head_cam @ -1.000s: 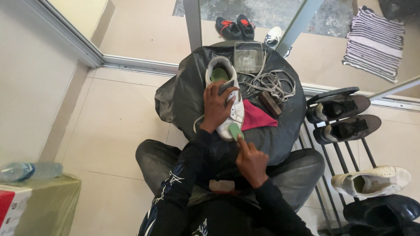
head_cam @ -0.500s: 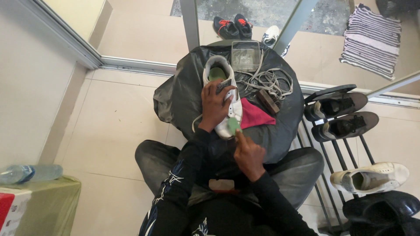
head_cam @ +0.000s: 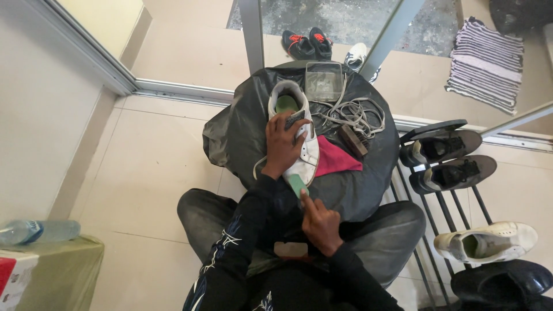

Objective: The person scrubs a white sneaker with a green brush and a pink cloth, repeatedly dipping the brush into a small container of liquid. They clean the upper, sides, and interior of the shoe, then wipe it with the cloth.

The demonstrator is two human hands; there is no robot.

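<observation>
Gripping white shoe [head_cam: 299,138] with left hand [head_cam: 283,144]; right hand [head_cam: 320,223] holds green block [head_cam: 298,184], probably touching toe.

Black shoe [head_cam: 507,282] cut off bottom-right

Left hand [head_cam: 283,145] clamps white sneaker [head_cam: 299,135] on black-covered table [head_cam: 242,132]; right hand [head_cam: 320,223] presses green pad [head_cam: 298,185] at toe.

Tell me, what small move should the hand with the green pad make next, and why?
Probably a short stroke back up over the toe. The right hand holds the green pad at the toe of the white shoe, which the left hand steadies on the black-covered table.
</observation>
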